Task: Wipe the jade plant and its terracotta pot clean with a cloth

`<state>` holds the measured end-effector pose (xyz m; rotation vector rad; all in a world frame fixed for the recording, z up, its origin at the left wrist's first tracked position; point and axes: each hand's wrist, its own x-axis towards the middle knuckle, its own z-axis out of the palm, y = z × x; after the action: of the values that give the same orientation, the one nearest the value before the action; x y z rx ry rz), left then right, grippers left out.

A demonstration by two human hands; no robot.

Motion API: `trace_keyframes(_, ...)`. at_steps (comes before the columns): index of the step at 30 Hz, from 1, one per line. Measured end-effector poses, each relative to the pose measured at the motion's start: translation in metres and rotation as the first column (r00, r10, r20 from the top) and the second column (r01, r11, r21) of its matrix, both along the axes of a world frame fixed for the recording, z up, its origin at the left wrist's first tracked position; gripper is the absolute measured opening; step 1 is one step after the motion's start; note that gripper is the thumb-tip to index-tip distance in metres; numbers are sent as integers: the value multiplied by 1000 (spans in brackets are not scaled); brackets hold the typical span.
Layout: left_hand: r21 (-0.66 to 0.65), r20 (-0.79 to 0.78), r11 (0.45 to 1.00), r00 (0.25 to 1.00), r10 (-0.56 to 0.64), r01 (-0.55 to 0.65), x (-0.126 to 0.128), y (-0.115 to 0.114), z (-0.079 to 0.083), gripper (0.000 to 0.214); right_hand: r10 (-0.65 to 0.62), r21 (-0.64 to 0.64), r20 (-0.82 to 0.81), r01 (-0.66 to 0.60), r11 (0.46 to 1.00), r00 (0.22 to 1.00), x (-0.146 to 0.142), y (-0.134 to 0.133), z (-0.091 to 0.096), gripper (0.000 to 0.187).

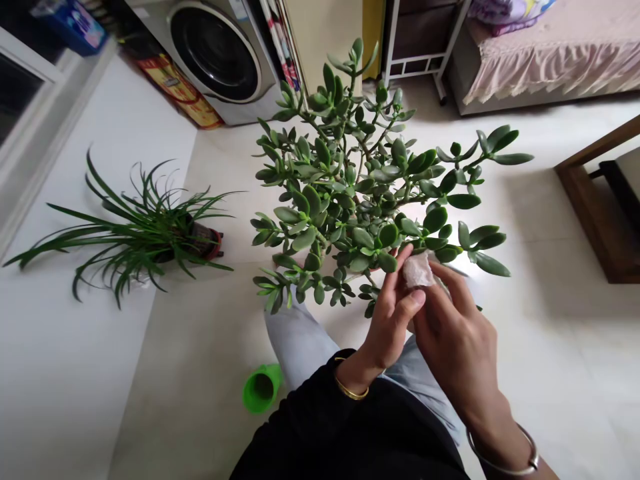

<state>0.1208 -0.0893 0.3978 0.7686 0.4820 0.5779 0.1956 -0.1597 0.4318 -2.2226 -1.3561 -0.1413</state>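
A jade plant (350,193) with thick, glossy oval leaves spreads in front of me. At its lower right edge, my right hand (457,333) grips a crumpled white tissue (419,271) close to the leaves. My left hand (393,313) is right beside it, with the forefinger reaching up along the tissue's left side and the thumb just under it. The left fingers are curved inward; leaves and tissue hide what lies between them, perhaps a leaf. The plant's foliage covers most of its pot.
Left of the jade plant stands a long-leaved potted plant (205,240) by the white wall. A green cup-shaped container (261,389) is on the floor near my leg. Farther back are a washing machine (215,50), a metal rack (420,63) and a bed (550,60); wooden furniture (595,207) is at right.
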Motion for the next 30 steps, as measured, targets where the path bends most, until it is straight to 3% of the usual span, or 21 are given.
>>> trace_keyframes(4,17,-21,1000,1000,11,-11,-1,2,-2,63,37,-70,6,-37,997,999,-6,-4,-3,28)
trace_keyframes(7,33,-32,998,998,47,-46,-1,0,-2,61,84,-47,17,-83,995,996,-7,-3,-5,30)
trace_keyframes(11,47,-24,998,999,41,-40,-1,-3,-1,54,155,5,46,-155,988,987,-4,0,-5,46)
trace_keyframes(18,-91,-29,991,995,96,-98,-3,-7,-3,47,147,-38,12,-147,988,989,-5,-12,-19,70)
trace_keyframes(21,-72,-27,992,995,99,-101,-4,-5,-1,49,158,28,6,-158,987,987,-6,-18,-27,79)
trace_keyframes(24,-63,-13,993,995,100,-101,-3,-4,1,48,137,80,7,-137,987,991,-6,-18,-31,79)
trace_keyframes(30,-32,-19,992,992,123,-124,-3,-7,-3,48,162,44,-40,-161,986,986,-5,-9,-30,76)
